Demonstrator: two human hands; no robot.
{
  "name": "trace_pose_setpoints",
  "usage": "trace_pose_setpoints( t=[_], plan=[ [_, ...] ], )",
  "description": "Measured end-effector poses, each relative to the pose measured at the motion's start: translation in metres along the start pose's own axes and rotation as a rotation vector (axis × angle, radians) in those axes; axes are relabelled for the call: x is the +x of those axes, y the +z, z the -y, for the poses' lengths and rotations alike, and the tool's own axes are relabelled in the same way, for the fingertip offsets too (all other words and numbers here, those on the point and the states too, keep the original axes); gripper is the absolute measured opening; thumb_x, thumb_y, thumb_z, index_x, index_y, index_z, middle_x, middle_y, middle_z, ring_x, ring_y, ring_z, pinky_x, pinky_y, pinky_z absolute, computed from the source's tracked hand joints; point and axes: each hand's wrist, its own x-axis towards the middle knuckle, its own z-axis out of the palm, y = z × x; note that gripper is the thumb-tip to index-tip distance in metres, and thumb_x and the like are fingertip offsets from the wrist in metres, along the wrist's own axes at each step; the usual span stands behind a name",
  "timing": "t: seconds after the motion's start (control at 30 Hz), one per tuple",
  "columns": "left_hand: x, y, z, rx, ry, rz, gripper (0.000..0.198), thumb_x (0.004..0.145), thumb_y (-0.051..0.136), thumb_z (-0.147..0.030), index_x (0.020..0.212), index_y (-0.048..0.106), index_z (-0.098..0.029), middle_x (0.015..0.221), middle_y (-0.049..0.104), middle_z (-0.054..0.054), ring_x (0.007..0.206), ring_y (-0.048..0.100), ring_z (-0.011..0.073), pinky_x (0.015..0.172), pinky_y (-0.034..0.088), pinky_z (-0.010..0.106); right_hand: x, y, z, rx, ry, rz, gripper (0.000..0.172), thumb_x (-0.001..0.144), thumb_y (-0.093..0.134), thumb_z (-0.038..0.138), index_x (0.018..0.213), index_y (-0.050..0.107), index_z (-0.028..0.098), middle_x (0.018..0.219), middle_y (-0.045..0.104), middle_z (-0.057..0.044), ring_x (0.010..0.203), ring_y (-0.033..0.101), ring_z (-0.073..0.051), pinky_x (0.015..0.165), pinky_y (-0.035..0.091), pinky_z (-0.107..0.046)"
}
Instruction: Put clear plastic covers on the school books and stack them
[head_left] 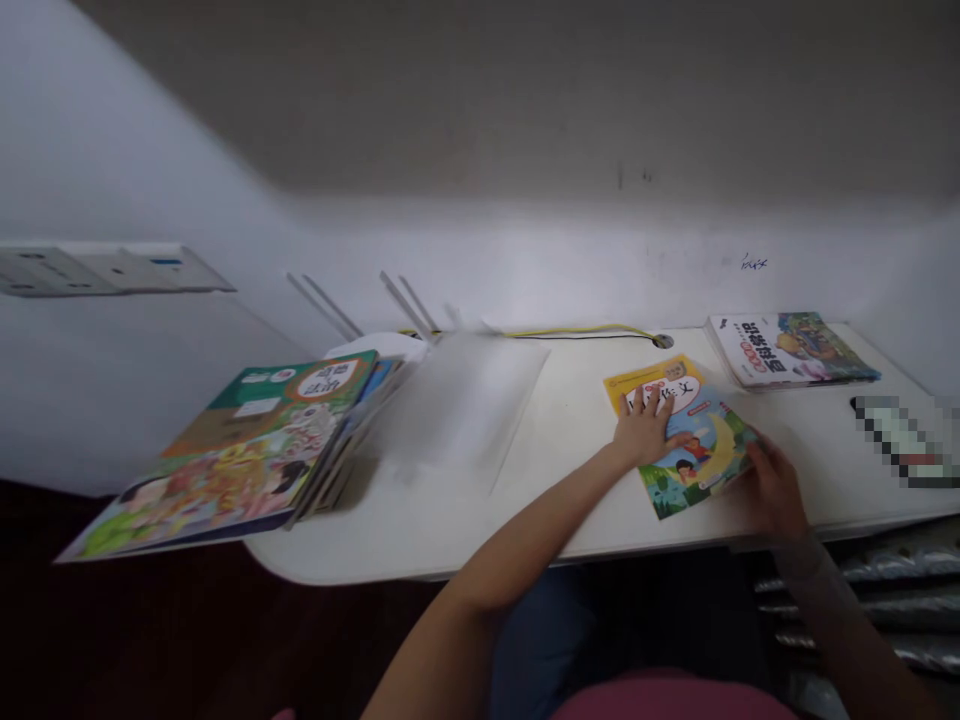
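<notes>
A thin picture book [701, 455] with a yellow, green and blue cover lies at a slant on the white desk. My left hand [643, 428] rests flat on its upper left part, with the fingers spread over the title. At the book's lower right edge is my right hand [780, 490], thumb near the cover and the other fingers partly hidden, gripping that edge. Behind the book and to its right lies a small stack of books [795, 350], a white cover with a cartoon figure on top.
A taller stack of books [255, 440] overhangs the desk's left end. Beside it is a blurred whitish sheet [465, 400], in front of a white device with antennas [375, 345]. A yellow cable [570, 330] runs along the wall. A pixelated flat object [911, 440] lies far right.
</notes>
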Motion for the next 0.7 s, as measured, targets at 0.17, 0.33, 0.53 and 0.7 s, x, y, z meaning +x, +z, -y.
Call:
trace_pose_setpoints(
  t=[0.17,0.33,0.53,0.7],
  plan=[
    [-0.004,-0.009,-0.008,0.024,-0.039,0.041,0.082,0.078,0.030,-0.074,0.139,0.036,-0.019,0.148,0.029,0.016,0.133,0.023,0.0437,0.103,0.018,0.063,0.028,-0.041,-0.019,-0.442,0.024,0.099,0.031,0.076,0.051,0.044,0.090,0.064,0.020,0.091,0.070,-0.009,0.083,0.064,-0.024,0.079,0.048,-0.039],
    [-0.013,-0.033,0.013,-0.139,-0.256,0.016,0.048,0.084,0.046,-0.055,0.104,0.063,-0.015,0.106,0.064,0.016,0.104,0.057,0.0306,0.092,0.039,0.048,0.060,-0.032,-0.015,-0.754,-0.122,0.241,0.018,0.078,0.046,0.028,0.079,0.063,0.022,0.080,0.068,-0.005,0.073,0.061,-0.020,0.068,0.043,-0.031],
    [-0.006,-0.060,0.076,-0.213,-0.475,-0.041,0.035,0.087,0.054,-0.035,0.117,0.052,-0.016,0.117,0.055,0.009,0.099,0.057,0.0199,0.083,0.050,0.041,0.116,0.011,-0.013,-0.682,-0.234,0.377,0.018,0.075,0.047,0.017,0.079,0.064,0.018,0.084,0.069,-0.004,0.080,0.061,-0.016,0.076,0.043,-0.027],
    [0.012,-0.064,0.102,-0.287,-0.567,-0.078,0.035,0.087,0.054,-0.036,0.115,0.054,-0.016,0.115,0.056,0.007,0.098,0.057,0.0209,0.082,0.050,0.041,0.144,0.039,-0.008,-0.648,-0.265,0.426,0.018,0.076,0.049,0.017,0.083,0.066,0.018,0.089,0.069,-0.004,0.084,0.061,-0.015,0.078,0.044,-0.024]
  ],
)
